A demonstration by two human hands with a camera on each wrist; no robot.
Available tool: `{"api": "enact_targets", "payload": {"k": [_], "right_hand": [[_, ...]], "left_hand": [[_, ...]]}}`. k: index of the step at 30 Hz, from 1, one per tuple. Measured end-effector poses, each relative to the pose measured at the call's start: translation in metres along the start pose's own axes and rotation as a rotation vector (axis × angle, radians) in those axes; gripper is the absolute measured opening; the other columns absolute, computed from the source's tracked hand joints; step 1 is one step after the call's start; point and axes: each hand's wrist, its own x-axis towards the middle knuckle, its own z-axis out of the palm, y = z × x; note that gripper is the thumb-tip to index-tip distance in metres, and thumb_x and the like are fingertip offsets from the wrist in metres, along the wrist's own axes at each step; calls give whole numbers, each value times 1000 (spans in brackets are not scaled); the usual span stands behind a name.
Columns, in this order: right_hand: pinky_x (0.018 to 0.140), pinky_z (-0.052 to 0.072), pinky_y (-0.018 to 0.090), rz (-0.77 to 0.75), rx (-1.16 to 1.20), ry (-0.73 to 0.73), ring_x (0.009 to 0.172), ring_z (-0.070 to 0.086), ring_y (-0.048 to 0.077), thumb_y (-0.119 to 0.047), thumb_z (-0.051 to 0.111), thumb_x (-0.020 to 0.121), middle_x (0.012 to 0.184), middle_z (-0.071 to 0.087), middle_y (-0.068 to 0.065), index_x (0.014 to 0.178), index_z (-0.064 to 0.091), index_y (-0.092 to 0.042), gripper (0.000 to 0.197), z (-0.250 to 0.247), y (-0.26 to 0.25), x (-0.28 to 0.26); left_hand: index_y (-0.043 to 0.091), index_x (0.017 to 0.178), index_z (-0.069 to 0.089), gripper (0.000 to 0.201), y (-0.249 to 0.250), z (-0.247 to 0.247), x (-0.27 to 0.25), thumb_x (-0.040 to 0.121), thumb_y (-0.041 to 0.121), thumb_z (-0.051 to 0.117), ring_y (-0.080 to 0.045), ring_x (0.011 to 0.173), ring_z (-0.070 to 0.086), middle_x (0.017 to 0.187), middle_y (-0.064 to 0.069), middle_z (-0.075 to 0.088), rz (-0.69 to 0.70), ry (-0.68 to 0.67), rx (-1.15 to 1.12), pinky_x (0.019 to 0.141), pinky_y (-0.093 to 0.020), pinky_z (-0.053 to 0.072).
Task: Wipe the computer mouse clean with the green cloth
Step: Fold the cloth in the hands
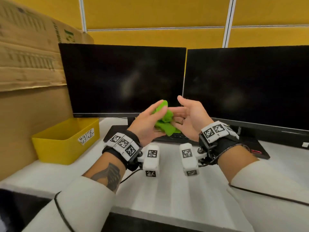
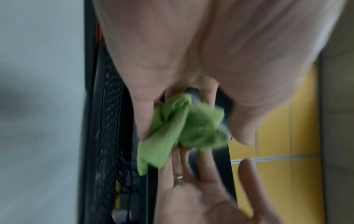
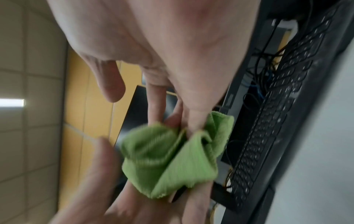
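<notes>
Above the keyboard, my left hand point(image 1: 148, 121) curls its fingers and thumb round the computer mouse point(image 2: 193, 97). Only a grey sliver of the mouse shows in the left wrist view. It is hidden in the head view. The green cloth point(image 1: 164, 122) is bunched against the mouse between both hands point(image 2: 191, 125) point(image 3: 168, 154). My right hand point(image 1: 190, 118) faces the left with its palm open and its thumb raised apart. Its straight fingers point(image 3: 193, 121) press into the folds of the cloth. A ring sits on one right finger.
A black keyboard point(image 1: 177, 138) lies under the hands on the white desk point(image 1: 167, 190). Two dark monitors point(image 1: 123, 79) point(image 1: 247, 84) stand behind. A yellow bin point(image 1: 66, 141) labelled as a waste basket sits at the left, beside stacked cardboard boxes point(image 1: 25, 64).
</notes>
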Motion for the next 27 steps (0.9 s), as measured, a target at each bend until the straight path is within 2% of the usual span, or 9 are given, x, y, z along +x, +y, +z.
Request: {"api": "enact_targets", "payload": {"k": [4, 8, 10, 12, 15, 19, 22, 24, 27], "right_hand": [[101, 51, 40, 58, -312, -173, 115, 69, 24, -57, 44, 104, 112, 80, 11, 107, 80, -2, 66, 45, 8, -6], [95, 52, 45, 36, -409, -71, 109, 71, 26, -47, 55, 101, 107, 81, 4, 104, 81, -13, 43, 71, 12, -3], [90, 53, 42, 18, -480, -20, 111, 71, 27, -31, 68, 95, 106, 81, 4, 106, 79, -15, 23, 75, 21, 3], [90, 52, 40, 57, -576, -44, 112, 69, 26, -24, 73, 93, 110, 79, 5, 111, 77, -12, 23, 79, 33, 6], [99, 54, 42, 127, -707, -75, 109, 69, 23, -23, 77, 90, 115, 77, 5, 115, 74, -10, 28, 85, 50, 11], [100, 57, 46, 103, -855, -106, 106, 70, 20, -23, 79, 86, 116, 73, 6, 114, 72, -11, 32, 102, 67, 17], [99, 57, 48, 88, -911, -178, 107, 69, 19, -27, 80, 84, 119, 71, 5, 114, 74, -14, 33, 109, 76, 23], [98, 57, 47, 93, -949, -192, 107, 70, 19, -30, 80, 83, 119, 72, 5, 113, 75, -15, 34, 107, 80, 26], [94, 58, 44, 118, -959, -199, 106, 70, 19, -34, 81, 82, 121, 71, 2, 114, 75, -18, 37, 98, 86, 29]], "left_hand": [[20, 117, 76, 29, 12, -34, -25, 91, 6, 74, -39, 117, 70, 129, -20, 70, 150, 245, 236, 96, -53, 60], [35, 98, 82, 32, 45, -89, -52, 76, 11, 82, -29, 105, 74, 112, -2, 77, 236, 494, 572, 95, -50, 61], [41, 113, 71, 41, 69, -123, -64, 78, 22, 82, -26, 103, 71, 113, 1, 73, 208, 593, 901, 96, -42, 58], [34, 127, 58, 49, 91, -153, -75, 85, 23, 81, -27, 103, 60, 125, -5, 57, 129, 671, 1204, 92, -35, 51], [24, 129, 56, 49, 107, -183, -81, 87, 25, 82, -28, 106, 51, 135, -12, 35, -78, 732, 1403, 90, -29, 45], [22, 134, 67, 42, 89, -213, -80, 94, 33, 73, -33, 116, 64, 137, -11, 59, -386, 545, 1640, 94, -36, 53], [9, 144, 59, 53, 77, -222, -80, 107, 46, 45, -34, 126, 62, 139, -15, 64, -552, 513, 1632, 100, -39, 49], [6, 155, 42, 72, 77, -220, -77, 109, 58, 23, -36, 146, 43, 159, -18, 45, -601, 548, 1505, 118, -46, 34], [4, 160, 29, 80, 79, -216, -74, 107, 61, 13, -36, 156, 27, 168, -18, 29, -634, 596, 1339, 125, -48, 20]]}}
